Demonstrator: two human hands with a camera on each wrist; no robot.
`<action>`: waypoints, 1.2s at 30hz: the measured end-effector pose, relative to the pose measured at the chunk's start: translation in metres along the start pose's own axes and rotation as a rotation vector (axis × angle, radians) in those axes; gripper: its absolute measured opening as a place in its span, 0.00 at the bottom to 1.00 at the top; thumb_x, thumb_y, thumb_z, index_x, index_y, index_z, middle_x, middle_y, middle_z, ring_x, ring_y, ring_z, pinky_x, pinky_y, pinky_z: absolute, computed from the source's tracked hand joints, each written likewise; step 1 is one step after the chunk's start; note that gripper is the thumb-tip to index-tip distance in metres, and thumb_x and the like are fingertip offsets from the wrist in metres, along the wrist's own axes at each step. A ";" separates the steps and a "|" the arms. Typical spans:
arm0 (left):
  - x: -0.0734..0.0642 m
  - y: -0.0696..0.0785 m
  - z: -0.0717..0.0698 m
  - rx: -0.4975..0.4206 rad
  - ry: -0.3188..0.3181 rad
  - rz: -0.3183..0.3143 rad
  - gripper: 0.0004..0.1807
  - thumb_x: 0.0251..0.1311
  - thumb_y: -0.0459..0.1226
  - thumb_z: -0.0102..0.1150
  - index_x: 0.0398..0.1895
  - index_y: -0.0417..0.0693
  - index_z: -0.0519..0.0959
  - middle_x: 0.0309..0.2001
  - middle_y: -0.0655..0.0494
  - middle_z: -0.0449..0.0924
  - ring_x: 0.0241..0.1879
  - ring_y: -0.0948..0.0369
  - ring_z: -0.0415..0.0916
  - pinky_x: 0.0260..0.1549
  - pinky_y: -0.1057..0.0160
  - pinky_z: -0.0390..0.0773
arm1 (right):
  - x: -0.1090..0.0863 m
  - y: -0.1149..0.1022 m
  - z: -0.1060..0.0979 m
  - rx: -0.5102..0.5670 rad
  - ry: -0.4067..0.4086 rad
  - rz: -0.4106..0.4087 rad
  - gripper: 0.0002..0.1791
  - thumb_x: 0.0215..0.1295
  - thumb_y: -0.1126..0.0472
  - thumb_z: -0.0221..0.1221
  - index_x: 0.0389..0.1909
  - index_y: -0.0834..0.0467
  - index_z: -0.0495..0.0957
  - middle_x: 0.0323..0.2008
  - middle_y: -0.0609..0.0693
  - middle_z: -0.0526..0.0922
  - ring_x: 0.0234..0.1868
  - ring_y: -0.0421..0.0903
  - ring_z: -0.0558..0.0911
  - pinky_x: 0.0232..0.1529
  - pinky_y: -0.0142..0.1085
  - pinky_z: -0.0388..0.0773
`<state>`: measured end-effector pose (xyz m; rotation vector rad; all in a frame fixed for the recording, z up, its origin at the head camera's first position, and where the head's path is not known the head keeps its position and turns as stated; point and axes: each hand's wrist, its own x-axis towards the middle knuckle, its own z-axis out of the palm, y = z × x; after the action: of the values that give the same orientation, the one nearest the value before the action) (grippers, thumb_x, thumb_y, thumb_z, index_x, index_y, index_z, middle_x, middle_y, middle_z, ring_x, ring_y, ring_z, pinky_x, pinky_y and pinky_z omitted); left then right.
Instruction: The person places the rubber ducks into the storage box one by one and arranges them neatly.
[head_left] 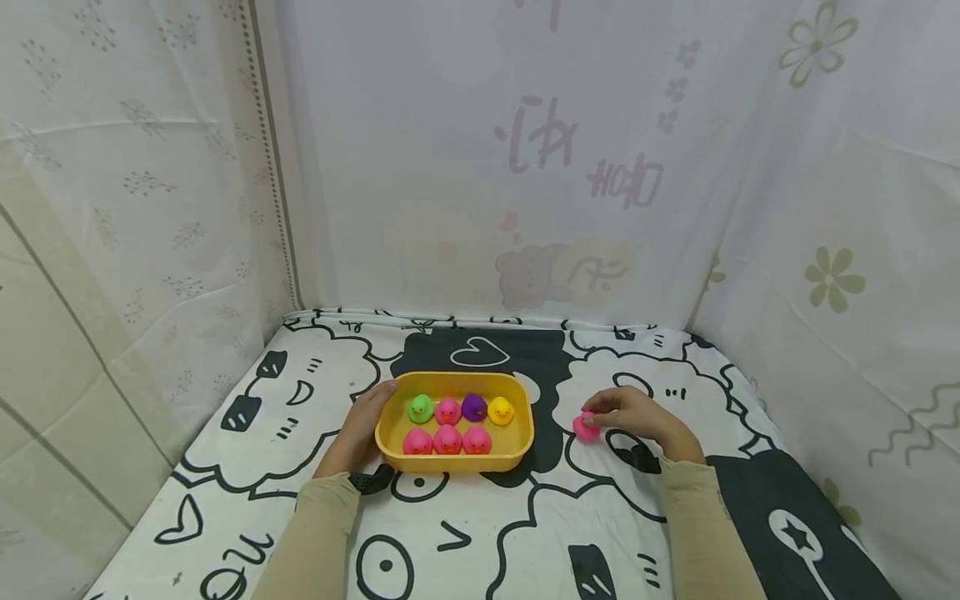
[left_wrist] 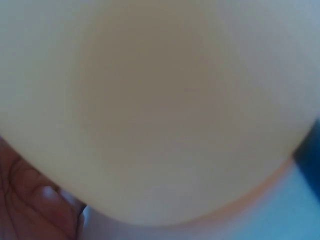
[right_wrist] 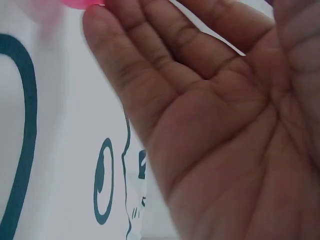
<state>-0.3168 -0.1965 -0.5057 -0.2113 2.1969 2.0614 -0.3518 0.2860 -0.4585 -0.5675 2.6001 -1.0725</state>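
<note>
In the head view a yellow plastic tray [head_left: 513, 454] lies on the patterned cloth. My left hand [head_left: 362, 429] grips its left end. Inside, the back row holds a green toy duck [head_left: 420, 408], a pink one [head_left: 447, 411], a purple one [head_left: 474, 407] and a yellow one [head_left: 501, 411]. Three larger pink ducks [head_left: 447, 440] form the front row. To the right of the tray, my right hand [head_left: 633, 414] pinches a pink toy duck [head_left: 586, 427] at or just over the cloth. The right wrist view catches only a sliver of pink at its top edge, by the fingertips.
Black-and-white cartoon cloth [head_left: 450, 533] covers the table. White printed curtains [head_left: 420, 167] hang behind and on both sides. A dark band [head_left: 372, 480] circles the left wrist. A blurred pale surface [left_wrist: 165, 110] fills most of the left wrist view.
</note>
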 end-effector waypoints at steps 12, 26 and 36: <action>0.000 0.004 0.002 0.008 -0.006 0.006 0.46 0.68 0.66 0.47 0.78 0.47 0.57 0.77 0.47 0.56 0.73 0.49 0.59 0.70 0.50 0.62 | 0.007 -0.028 0.003 -0.048 0.056 -0.073 0.17 0.63 0.43 0.67 0.48 0.48 0.85 0.43 0.43 0.86 0.48 0.47 0.81 0.56 0.52 0.78; 0.000 0.000 -0.001 0.023 -0.008 0.005 0.46 0.67 0.67 0.47 0.78 0.47 0.59 0.76 0.47 0.58 0.73 0.48 0.59 0.71 0.50 0.61 | 0.028 -0.073 0.004 -0.086 0.007 -0.221 0.13 0.65 0.47 0.67 0.47 0.46 0.85 0.42 0.41 0.85 0.45 0.44 0.82 0.54 0.45 0.82; -0.002 0.002 -0.001 0.022 -0.008 0.002 0.46 0.68 0.67 0.46 0.78 0.48 0.57 0.76 0.47 0.58 0.72 0.49 0.61 0.70 0.50 0.63 | 0.045 -0.113 0.031 -0.126 -0.131 -0.280 0.17 0.65 0.48 0.67 0.51 0.51 0.84 0.45 0.39 0.85 0.46 0.42 0.83 0.49 0.37 0.83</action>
<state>-0.3152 -0.1970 -0.5030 -0.1992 2.2149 2.0347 -0.3513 0.1738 -0.4033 -1.0204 2.5365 -0.9161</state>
